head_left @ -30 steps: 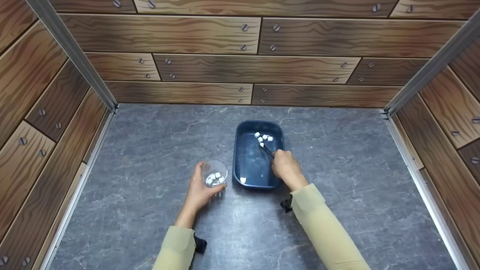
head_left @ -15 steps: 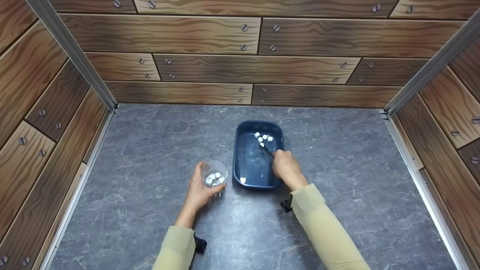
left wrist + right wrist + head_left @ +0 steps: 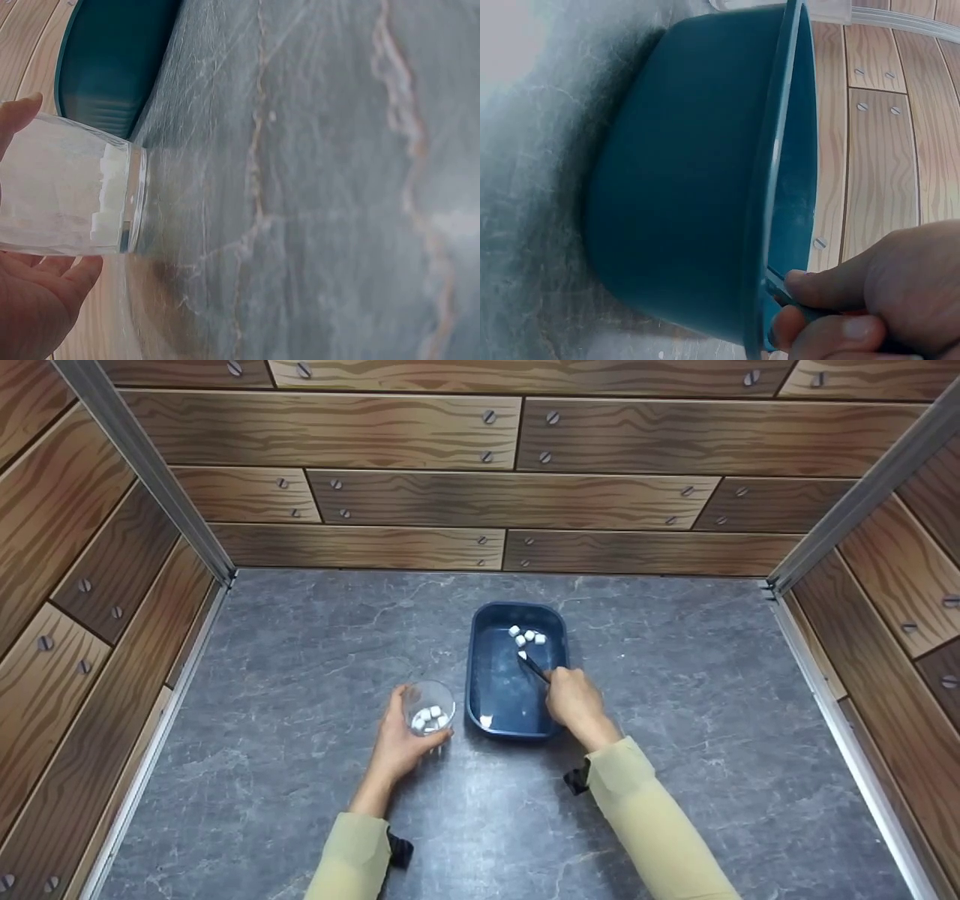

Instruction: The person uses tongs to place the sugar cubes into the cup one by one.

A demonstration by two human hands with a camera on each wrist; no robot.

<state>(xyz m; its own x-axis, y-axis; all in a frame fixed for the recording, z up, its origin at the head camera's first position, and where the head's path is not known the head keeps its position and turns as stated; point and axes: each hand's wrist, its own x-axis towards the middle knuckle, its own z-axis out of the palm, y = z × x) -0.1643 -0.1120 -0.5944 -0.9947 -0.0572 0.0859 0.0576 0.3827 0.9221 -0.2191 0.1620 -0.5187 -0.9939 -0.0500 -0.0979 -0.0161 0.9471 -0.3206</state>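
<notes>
Head view showed the right hand (image 3: 576, 701) curled round a slim dark tool (image 3: 535, 667), its tip at a white cube (image 3: 523, 655) ahead and left of that grip, in a blue tray (image 3: 517, 690) whose long axis ran away from the person. Left wrist view showed the left hand (image 3: 41, 304) holding the upright clear cup (image 3: 52, 187), just beside the tray; right wrist view showed thumb and fingers pinching the tool at the tray's rim, the cube hidden.
</notes>
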